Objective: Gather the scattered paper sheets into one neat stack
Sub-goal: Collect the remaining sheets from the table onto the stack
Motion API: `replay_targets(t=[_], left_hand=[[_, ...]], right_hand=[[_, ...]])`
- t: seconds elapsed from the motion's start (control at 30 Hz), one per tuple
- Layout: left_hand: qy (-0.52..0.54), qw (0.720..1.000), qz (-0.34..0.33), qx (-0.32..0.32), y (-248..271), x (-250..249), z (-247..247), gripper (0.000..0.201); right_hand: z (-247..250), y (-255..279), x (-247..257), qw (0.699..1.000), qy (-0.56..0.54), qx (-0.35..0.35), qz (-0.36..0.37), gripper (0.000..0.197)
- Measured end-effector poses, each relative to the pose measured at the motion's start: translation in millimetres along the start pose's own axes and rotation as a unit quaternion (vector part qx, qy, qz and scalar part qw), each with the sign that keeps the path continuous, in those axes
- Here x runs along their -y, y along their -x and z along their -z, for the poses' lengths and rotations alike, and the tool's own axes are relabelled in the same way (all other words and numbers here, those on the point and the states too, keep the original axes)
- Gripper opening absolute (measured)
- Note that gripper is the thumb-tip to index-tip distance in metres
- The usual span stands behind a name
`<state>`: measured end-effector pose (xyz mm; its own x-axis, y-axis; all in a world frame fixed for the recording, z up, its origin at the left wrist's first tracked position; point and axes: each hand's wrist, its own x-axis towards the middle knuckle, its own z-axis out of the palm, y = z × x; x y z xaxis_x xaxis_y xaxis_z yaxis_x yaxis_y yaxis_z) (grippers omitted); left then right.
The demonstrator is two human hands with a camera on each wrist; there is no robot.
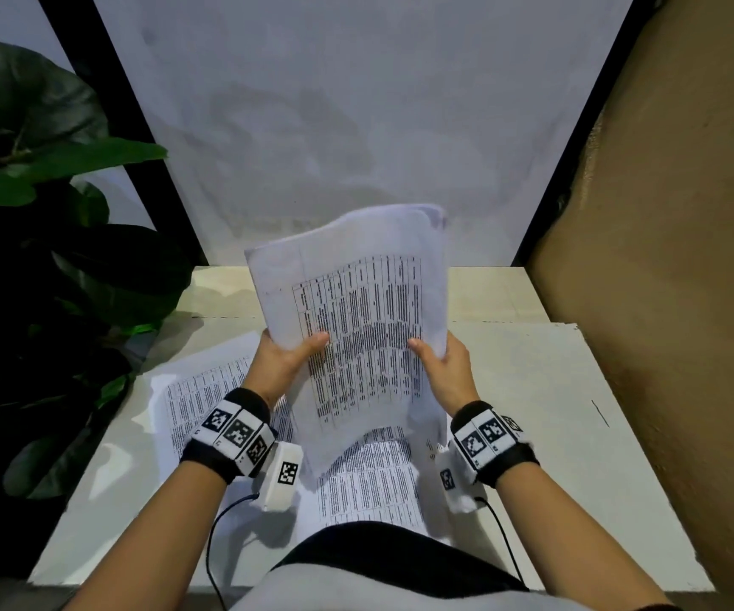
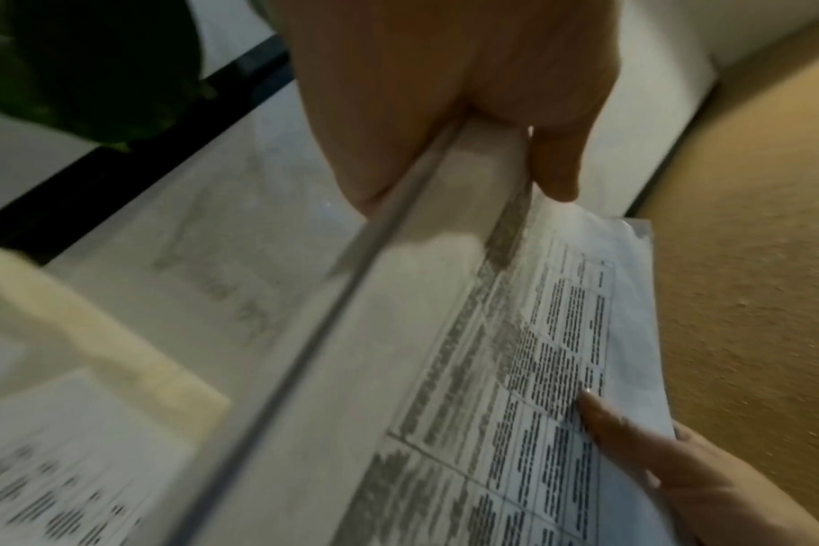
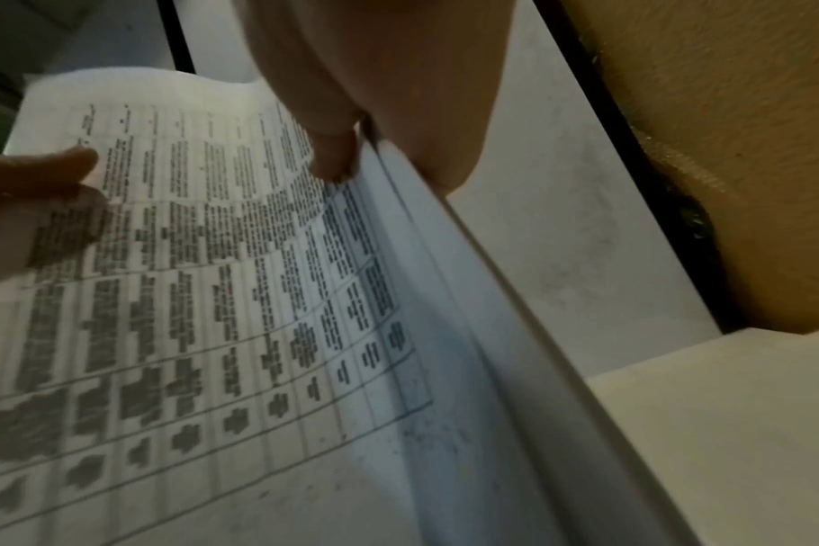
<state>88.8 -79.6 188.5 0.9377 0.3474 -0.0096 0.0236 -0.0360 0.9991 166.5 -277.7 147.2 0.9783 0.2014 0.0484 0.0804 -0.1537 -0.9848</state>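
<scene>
A bundle of printed paper sheets (image 1: 356, 310) with table text is held upright and tilted above the table. My left hand (image 1: 285, 357) grips its left edge, thumb on the printed face. My right hand (image 1: 438, 361) grips the right edge the same way. The left wrist view shows the bundle (image 2: 529, 369) edge-on, with my left hand (image 2: 445, 111) pinching it and my right hand's thumb (image 2: 604, 417) across the page. In the right wrist view the bundle (image 3: 220, 295) fills the left, pinched by my right hand (image 3: 351, 129). More printed sheets (image 1: 202, 390) (image 1: 369, 482) lie flat on the table under my wrists.
The pale table (image 1: 532, 412) meets a grey wall panel (image 1: 356, 125) at the back and a brown textured wall (image 1: 687, 258) on the right. A dark leafy plant (image 1: 47, 258) stands off the table's left edge. Cables run from both wrist cameras.
</scene>
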Motion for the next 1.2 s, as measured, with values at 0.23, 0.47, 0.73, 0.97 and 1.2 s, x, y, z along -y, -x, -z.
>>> replay_targets(t=[0.23,0.47,0.73,0.97,1.2], left_hand=[[0.006,0.998,-0.060,-0.005,11.7,-10.0,-1.8,0.066],[0.051,0.995,0.050,-0.076,10.4,8.8,4.5,0.092],[0.056,0.994,0.040,-0.082,9.6,10.8,7.8,0.062],[-0.002,0.992,0.108,-0.057,6.1,44.8,-0.1,0.024],[0.024,0.985,0.139,-0.099,3.3,57.9,-2.9,0.029]], right_hand=[[-4.7,1.3,16.0,0.994,-0.103,0.023,0.029,0.016],[-4.8,-0.6,11.1,0.993,-0.114,0.021,-0.003,0.019],[-1.0,-4.9,29.3,0.990,-0.132,0.031,0.034,0.023],[-3.7,-2.5,-11.3,0.992,-0.096,0.072,-0.033,0.023],[-13.3,4.1,-45.4,0.991,0.071,0.061,-0.095,0.019]])
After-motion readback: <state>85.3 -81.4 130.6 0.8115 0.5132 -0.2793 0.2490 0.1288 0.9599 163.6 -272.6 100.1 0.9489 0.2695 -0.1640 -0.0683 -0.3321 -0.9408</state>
